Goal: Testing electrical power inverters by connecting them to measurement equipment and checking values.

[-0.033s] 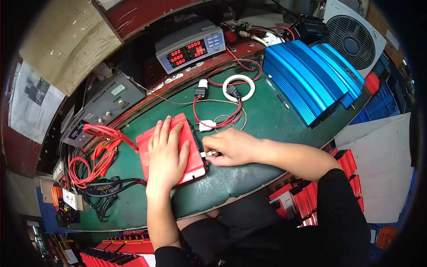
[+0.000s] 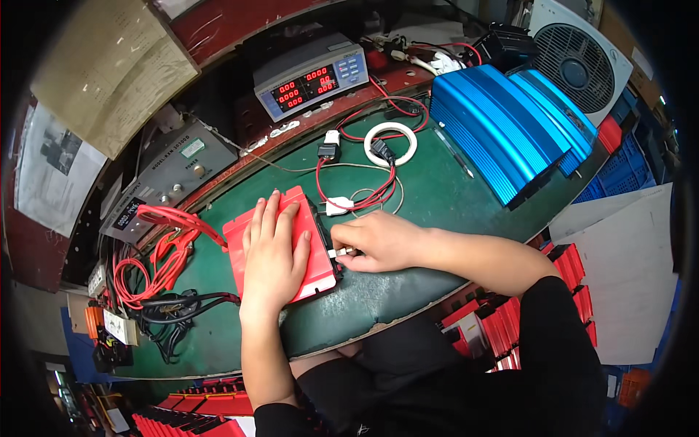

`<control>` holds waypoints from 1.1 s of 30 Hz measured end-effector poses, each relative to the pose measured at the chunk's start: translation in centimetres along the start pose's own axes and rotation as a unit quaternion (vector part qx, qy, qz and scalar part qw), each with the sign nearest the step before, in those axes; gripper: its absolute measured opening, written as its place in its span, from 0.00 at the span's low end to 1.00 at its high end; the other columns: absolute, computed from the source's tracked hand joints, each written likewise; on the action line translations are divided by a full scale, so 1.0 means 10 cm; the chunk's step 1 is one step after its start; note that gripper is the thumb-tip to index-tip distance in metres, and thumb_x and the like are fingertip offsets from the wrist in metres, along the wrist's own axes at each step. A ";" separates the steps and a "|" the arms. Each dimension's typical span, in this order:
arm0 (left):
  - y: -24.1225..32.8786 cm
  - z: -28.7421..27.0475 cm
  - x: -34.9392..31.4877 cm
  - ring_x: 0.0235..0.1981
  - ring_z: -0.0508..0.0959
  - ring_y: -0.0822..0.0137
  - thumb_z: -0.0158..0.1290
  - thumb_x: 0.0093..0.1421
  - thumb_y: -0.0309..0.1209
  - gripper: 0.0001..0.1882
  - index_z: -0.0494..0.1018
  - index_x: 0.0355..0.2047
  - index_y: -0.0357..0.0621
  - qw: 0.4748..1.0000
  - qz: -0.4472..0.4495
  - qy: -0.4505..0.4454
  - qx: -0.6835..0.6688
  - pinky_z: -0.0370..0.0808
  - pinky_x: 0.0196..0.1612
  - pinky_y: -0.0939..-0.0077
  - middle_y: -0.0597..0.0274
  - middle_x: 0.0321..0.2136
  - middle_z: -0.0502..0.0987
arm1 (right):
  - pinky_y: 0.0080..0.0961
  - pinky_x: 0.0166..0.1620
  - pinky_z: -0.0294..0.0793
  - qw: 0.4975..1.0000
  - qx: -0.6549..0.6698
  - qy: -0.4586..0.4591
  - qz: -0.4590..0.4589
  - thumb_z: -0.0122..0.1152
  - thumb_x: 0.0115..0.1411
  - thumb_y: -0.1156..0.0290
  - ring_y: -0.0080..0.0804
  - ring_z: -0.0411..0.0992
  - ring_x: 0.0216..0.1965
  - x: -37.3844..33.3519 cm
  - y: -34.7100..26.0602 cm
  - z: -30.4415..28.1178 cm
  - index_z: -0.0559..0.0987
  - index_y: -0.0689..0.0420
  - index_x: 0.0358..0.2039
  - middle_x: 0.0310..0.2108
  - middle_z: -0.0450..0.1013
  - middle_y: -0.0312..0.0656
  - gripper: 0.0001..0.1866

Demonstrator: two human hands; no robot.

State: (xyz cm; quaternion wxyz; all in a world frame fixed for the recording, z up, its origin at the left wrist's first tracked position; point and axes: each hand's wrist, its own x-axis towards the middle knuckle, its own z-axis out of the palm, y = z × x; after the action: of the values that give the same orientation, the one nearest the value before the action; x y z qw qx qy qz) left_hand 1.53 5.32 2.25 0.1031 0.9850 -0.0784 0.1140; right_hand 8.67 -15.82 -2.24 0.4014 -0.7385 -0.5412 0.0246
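Observation:
My left hand (image 2: 271, 251) lies flat on top of a red metal box (image 2: 309, 251), which looks like a power inverter, fingers stretched out and pointing away from me. At the box's right end, my right hand (image 2: 382, 242) pinches a small whitish plug-like piece (image 2: 341, 253) between thumb and forefinger. Its tip touches or enters that end panel; my fingers hide the rest, so how deep it sits I cannot tell. Red cables (image 2: 178, 215) and black cables (image 2: 196, 300) run up to the box's left side.
A white plug (image 2: 339, 206) on red wires lies just beyond my right hand, near a white ring (image 2: 411, 149). Blue finned cases (image 2: 502, 138) stand at the back right. A meter (image 2: 312, 80) and a grey power supply (image 2: 178, 171) line the back. The green bench has a worn front edge.

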 end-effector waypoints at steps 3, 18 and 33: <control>0.01 0.03 0.01 0.68 0.58 0.43 0.50 0.65 0.36 0.24 0.67 0.59 0.40 1.000 0.005 0.002 0.009 0.55 0.67 0.48 0.44 0.65 0.61 | 0.40 0.35 0.75 0.998 -0.001 0.016 -0.061 0.62 0.59 0.67 0.47 0.77 0.33 0.01 0.12 0.01 0.71 0.59 0.36 0.29 0.75 0.46 0.12; 0.02 0.01 0.01 0.68 0.57 0.43 0.50 0.65 0.35 0.23 0.67 0.59 0.40 1.000 0.003 -0.010 0.012 0.54 0.67 0.47 0.44 0.65 0.60 | 0.39 0.44 0.74 0.977 -0.176 0.100 0.073 0.69 0.52 0.57 0.43 0.73 0.44 0.08 0.45 -0.21 0.77 0.58 0.40 0.37 0.73 0.43 0.21; 0.07 -0.03 0.07 0.70 0.55 0.45 0.49 0.66 0.33 0.24 0.65 0.61 0.41 0.999 -0.004 -0.036 0.011 0.53 0.68 0.50 0.47 0.68 0.58 | 0.38 0.46 0.70 0.996 -0.022 -0.067 0.054 0.69 0.49 0.61 0.42 0.71 0.43 0.02 0.57 -0.45 0.77 0.56 0.35 0.36 0.71 0.41 0.17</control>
State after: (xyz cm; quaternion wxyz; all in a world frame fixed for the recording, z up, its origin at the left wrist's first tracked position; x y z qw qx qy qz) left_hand 1.99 4.62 2.82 0.0896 0.9899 -0.0763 0.0793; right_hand 15.28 -18.74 -2.66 0.3459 -0.7720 -0.5267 0.0838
